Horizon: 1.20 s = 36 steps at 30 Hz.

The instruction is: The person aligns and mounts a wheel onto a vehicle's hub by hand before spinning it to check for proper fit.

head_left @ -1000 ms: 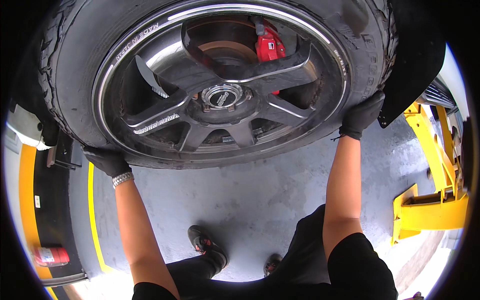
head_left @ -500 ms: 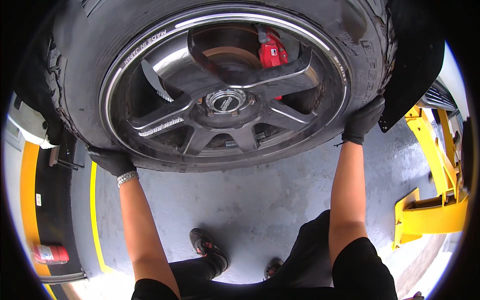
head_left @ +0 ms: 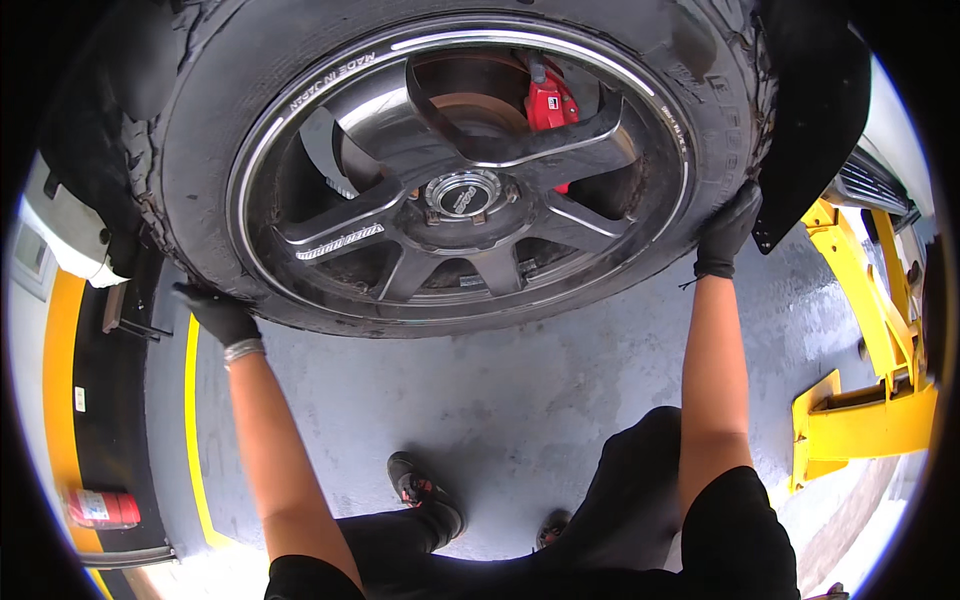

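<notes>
1. The wheel [head_left: 463,193] stood upright, face toward the person, at the far middle of the scene; its tyre [head_left: 195,200] was raised above the grey floor [head_left: 480,400].
2. Over the last second the wheel had shifted slightly right in view – part of that perhaps the head moving – and its left side had drawn in more than its right.
3. The left hand [head_left: 222,315] had loosened: its fingers, earlier tucked against the tyre's lower left edge, now reached out leftward, spread rather than curled. Blur hid whether they touched underneath. The support there looked lighter, so more steadying probably fell to the right.
4. The right hand [head_left: 728,232] lay pressed against the tyre's lower right edge, fingers pointing far along the tread; how tightly they curled, I could not tell.
5. Both forearms reached forward from the near side, well apart – the left one [head_left: 280,440] slanting outward, the right one [head_left: 715,380] nearly straight.
6. Behind the spokes showed a brake disc [head_left: 475,107] and a red caliper [head_left: 547,105].
7. Farther out, a yellow frame [head_left: 870,430] stood right, a red cylinder [head_left: 105,508] near left.
</notes>
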Each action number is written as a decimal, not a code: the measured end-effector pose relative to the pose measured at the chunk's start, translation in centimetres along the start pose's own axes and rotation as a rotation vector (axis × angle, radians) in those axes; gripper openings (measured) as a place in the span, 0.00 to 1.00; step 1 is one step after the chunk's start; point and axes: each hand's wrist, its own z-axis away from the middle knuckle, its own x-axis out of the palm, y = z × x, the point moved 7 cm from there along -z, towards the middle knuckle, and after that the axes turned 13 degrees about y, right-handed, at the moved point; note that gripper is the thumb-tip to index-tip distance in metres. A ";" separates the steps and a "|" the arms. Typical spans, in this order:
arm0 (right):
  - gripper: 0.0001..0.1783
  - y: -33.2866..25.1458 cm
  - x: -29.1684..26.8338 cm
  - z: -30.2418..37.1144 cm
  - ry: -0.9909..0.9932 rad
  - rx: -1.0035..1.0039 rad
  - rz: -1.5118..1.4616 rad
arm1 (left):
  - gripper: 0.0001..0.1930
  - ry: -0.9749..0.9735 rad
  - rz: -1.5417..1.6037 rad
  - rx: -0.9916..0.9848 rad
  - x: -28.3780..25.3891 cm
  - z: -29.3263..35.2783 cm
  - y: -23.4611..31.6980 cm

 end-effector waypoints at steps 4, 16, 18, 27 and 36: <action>0.22 8.3 2.7 2.7 -0.201 1.073 -0.596 | 0.31 -0.157 0.467 -0.987 1.1 -0.9 -4.8; 0.26 8.5 5.2 1.6 -0.268 0.256 -0.081 | 0.29 -0.306 0.295 -0.340 2.7 -2.5 -5.6; 0.25 8.4 5.3 1.5 -0.274 0.224 -0.092 | 0.29 -0.321 0.043 -0.003 2.5 -2.8 -5.5; 0.24 8.2 5.1 1.2 -0.269 0.258 -0.094 | 0.29 -0.297 0.490 -0.562 3.3 -2.3 -6.9; 0.25 8.6 5.4 1.4 -0.278 0.257 -0.118 | 0.29 -0.314 0.203 -0.240 2.9 -2.6 -6.5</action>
